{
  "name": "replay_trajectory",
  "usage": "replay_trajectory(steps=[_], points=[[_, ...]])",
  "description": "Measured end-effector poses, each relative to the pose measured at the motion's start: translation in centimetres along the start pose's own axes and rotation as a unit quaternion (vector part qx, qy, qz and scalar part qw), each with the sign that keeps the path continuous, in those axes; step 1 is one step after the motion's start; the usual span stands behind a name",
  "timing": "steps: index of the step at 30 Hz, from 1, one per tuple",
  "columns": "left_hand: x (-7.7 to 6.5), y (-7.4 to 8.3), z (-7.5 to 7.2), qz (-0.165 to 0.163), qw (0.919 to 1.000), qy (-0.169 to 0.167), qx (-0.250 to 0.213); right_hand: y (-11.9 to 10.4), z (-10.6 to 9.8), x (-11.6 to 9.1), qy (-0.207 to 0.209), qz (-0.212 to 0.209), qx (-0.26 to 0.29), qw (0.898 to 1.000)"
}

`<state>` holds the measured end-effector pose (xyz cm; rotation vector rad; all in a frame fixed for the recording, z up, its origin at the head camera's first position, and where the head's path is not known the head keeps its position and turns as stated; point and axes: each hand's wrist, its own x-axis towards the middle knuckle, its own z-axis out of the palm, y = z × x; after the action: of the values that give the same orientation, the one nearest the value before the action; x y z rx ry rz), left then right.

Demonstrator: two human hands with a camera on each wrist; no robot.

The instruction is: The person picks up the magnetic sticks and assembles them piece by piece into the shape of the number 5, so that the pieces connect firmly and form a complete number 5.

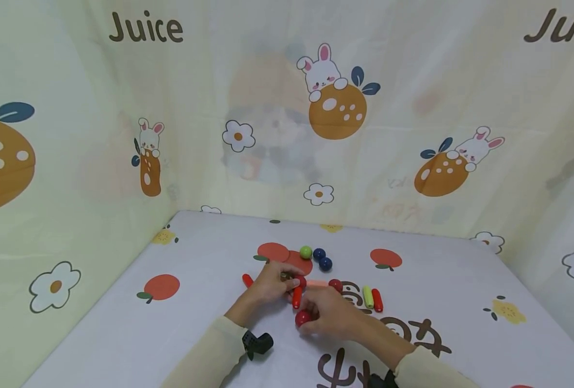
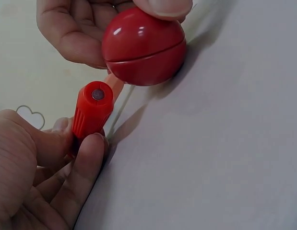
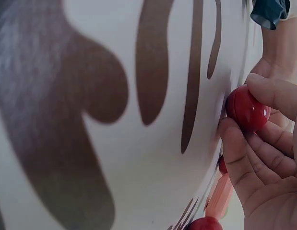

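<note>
In the head view my left hand (image 1: 270, 282) pinches a red ribbed rod (image 1: 297, 297) near its far end. The left wrist view shows that rod (image 2: 93, 112) pointing outward, a small dark disc in its end face. My right hand (image 1: 334, 313) holds a glossy red ball (image 1: 303, 318) between thumb and fingers, just off the rod's free end. A seam runs round this ball (image 3: 248, 109). Beyond the hands, a pink rod (image 1: 318, 283) lies between a red ball (image 1: 299, 282) by my left fingers and another red ball (image 1: 336, 284) at its right.
One green ball (image 1: 305, 252) and two navy balls (image 1: 322, 258) sit farther back. A yellow-green rod (image 1: 368, 297) and a red rod (image 1: 377, 300) lie to the right. Another red rod (image 1: 247, 280) is partly hidden behind my left hand. Printed curtains enclose the cloth-covered table (image 1: 209, 253).
</note>
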<state>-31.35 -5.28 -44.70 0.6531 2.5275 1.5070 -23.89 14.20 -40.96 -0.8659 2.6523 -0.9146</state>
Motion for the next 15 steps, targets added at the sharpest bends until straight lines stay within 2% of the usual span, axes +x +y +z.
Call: replay_trajectory(steps=[7,15], points=[[0.02,-0.21,-0.06,0.011,0.9999,0.002,0.005,-0.35,0.22,0.19,0.011,-0.019,-0.008,1.0],[0.01,-0.28,-0.04,0.017,0.9997,0.001,0.015,-0.8,0.5,0.62,0.027,-0.002,-0.031,0.999]])
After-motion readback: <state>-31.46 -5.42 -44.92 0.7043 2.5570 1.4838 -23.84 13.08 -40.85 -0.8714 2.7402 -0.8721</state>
